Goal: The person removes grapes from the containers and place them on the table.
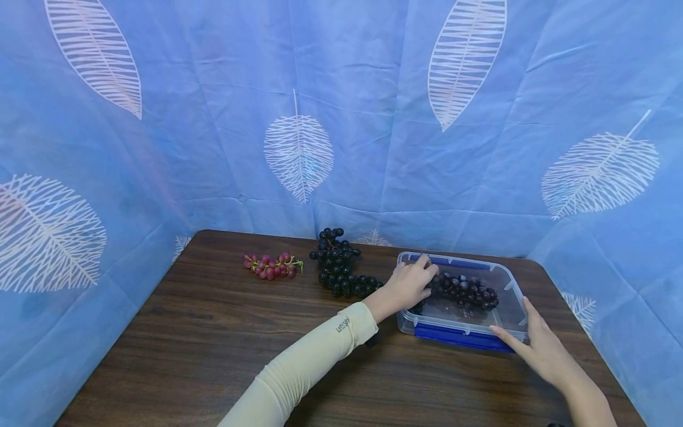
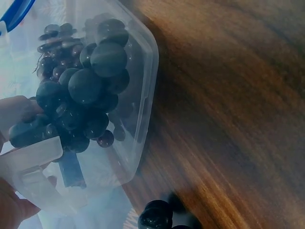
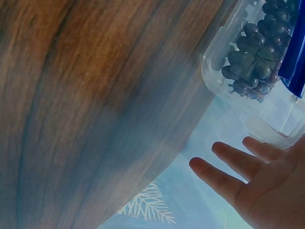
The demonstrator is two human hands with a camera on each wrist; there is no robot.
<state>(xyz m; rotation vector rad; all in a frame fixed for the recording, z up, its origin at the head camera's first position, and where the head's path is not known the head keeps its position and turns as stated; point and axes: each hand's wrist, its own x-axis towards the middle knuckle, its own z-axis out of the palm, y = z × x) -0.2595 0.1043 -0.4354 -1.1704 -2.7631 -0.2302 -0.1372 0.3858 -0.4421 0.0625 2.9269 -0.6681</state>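
Note:
My left hand (image 1: 408,284) reaches over the left rim of a clear plastic box (image 1: 459,331) with blue latches. In the left wrist view its fingertips grip a bunch of large black grapes (image 2: 86,86), partly hidden behind the box wall. Another bunch of dark purplish grapes (image 1: 466,290) lies inside the box towards the middle. My right hand (image 1: 546,350) steadies the front right corner, thumb along the front rim and fingers at the right side. In the right wrist view those fingers (image 3: 238,160) are straight and spread.
A second bunch of black grapes (image 1: 336,267) lies at the back of the brown wooden table (image 1: 213,350), left of the box. Farther left is a small bunch of red grapes (image 1: 272,267) on green stems. Blue curtain (image 1: 363,148) with white leaf prints hangs close behind the table.

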